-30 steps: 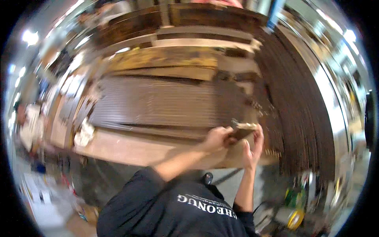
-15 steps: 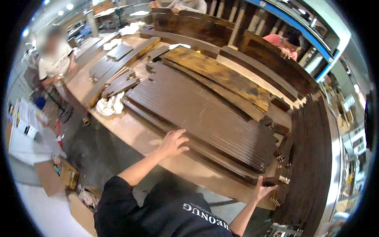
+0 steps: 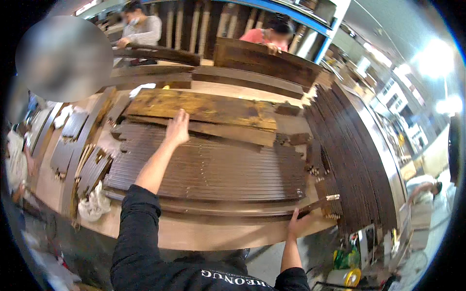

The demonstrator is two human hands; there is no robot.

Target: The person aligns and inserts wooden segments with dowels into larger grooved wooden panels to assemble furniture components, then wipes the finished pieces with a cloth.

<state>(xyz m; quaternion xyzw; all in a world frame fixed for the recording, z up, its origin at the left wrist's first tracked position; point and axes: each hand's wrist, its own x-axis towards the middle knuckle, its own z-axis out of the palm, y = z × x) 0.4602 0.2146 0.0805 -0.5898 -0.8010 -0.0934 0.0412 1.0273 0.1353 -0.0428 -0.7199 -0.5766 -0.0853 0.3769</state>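
My left hand (image 3: 178,128) reaches out over the table, fingers stretched, at the near edge of a yellow-brown stained plank (image 3: 204,107). I cannot tell whether it touches the plank. Beneath my forearm lies a wide row of dark brown wooden slats (image 3: 233,169), side by side. My right hand (image 3: 298,224) is at the near right, thumb raised and fingers apart, against the right part of a long dark wooden rail (image 3: 233,211). That rail lies along the near side of the slats. A pale tenon end (image 3: 333,197) shows just beyond the hand.
A tall stack of dark boards (image 3: 359,165) stands on the right. White cloths (image 3: 94,203) and short slats (image 3: 73,125) lie at the left. Across the table, one person (image 3: 272,36) holds an upright dark panel (image 3: 264,60); another person (image 3: 143,29) handles a curved board (image 3: 160,54).
My left hand has moved from the near rail forward over the slats to the stained plank. My right hand stays by the rail's right end. The view has turned right.
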